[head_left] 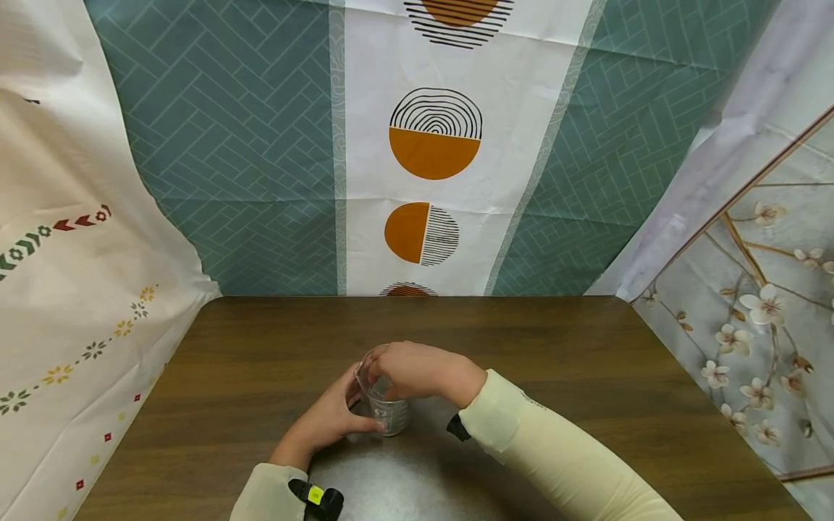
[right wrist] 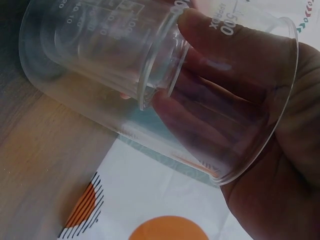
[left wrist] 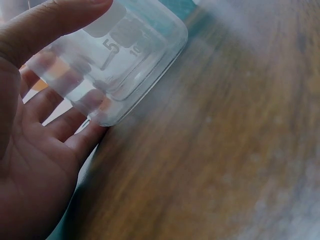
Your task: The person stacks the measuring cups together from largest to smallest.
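Note:
A clear glass beaker (head_left: 393, 418) stands on the table, its white markings including 500 readable in the left wrist view. My left hand (head_left: 329, 416) holds its outside, thumb on the near wall and fingers (left wrist: 65, 120) behind the glass. My right hand (head_left: 417, 369) reaches down through the mouth. Inside the large beaker (right wrist: 75, 112) sits a smaller beaker (right wrist: 95, 37) with its own white scale; a second rim close by suggests another nested within. Thumb and fingertips of my right hand (right wrist: 272, 190) pinch at the smaller beaker's rim. The head view hides the inner glass.
The brown wood-grain table (head_left: 554, 347) extends around the hands, with a shiny patch near the front edge. A patterned green and white cloth (head_left: 260, 145) hangs behind. Cream cloth (head_left: 78, 304) hangs on the left, and a floral panel (head_left: 756, 362) lines the right.

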A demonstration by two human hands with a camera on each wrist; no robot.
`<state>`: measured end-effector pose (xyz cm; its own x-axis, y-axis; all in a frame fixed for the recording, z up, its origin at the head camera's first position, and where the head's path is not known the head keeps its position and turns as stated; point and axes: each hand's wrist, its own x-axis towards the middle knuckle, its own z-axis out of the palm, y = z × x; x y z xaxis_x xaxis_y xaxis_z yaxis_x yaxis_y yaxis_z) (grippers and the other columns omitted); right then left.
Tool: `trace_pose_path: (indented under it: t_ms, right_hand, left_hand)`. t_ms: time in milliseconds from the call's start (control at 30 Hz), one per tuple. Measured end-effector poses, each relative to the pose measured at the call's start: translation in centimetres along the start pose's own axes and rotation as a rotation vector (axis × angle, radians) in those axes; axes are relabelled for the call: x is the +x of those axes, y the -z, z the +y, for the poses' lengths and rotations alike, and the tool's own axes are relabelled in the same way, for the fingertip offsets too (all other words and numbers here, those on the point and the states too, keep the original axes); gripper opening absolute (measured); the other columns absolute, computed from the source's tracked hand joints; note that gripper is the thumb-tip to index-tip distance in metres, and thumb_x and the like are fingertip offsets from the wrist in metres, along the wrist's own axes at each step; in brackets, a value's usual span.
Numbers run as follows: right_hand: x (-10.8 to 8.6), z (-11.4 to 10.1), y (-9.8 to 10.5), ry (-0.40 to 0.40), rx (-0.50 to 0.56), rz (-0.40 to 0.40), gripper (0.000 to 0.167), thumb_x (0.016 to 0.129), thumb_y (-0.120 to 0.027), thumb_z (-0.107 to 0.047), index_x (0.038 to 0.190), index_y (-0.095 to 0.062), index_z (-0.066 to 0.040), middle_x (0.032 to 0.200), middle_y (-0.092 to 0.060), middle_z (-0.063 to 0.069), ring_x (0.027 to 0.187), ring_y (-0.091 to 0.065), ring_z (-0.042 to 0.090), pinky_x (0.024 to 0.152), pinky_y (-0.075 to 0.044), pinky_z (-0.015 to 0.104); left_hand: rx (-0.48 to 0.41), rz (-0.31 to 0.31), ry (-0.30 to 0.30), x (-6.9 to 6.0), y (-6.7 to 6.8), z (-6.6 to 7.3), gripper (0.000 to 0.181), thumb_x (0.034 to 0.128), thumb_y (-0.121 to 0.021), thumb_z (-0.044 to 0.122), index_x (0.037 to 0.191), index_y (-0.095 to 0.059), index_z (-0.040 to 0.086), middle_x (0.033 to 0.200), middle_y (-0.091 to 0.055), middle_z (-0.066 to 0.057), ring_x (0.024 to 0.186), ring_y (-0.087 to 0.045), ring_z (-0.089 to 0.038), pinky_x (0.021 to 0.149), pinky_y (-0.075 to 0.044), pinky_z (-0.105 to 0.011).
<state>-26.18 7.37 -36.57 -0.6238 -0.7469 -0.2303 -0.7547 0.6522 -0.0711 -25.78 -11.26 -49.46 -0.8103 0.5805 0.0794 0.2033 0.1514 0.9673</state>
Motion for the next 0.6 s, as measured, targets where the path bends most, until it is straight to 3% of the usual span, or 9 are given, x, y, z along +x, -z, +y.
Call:
trace_pose_path:
  t_ms: [600]
  right_hand:
    - [0.20,-0.06,0.06,0.003,-0.030,-0.011,0.031,0.084,-0.076,-0.023,0.114,-0.070,-0.019,0.120,-0.065,-0.007,0.112,-0.059,0.008,0.092,-0.050,0.021]
  left_hand:
    - [-0.026,-0.009,0.033,-0.04,-0.01,0.08,0.109,0.0711,-0.087,0.023,0.154,-0.016,0.026,0.161,-0.020,-0.005,0.146,-0.027,-0.030,0.114,-0.028,-0.048]
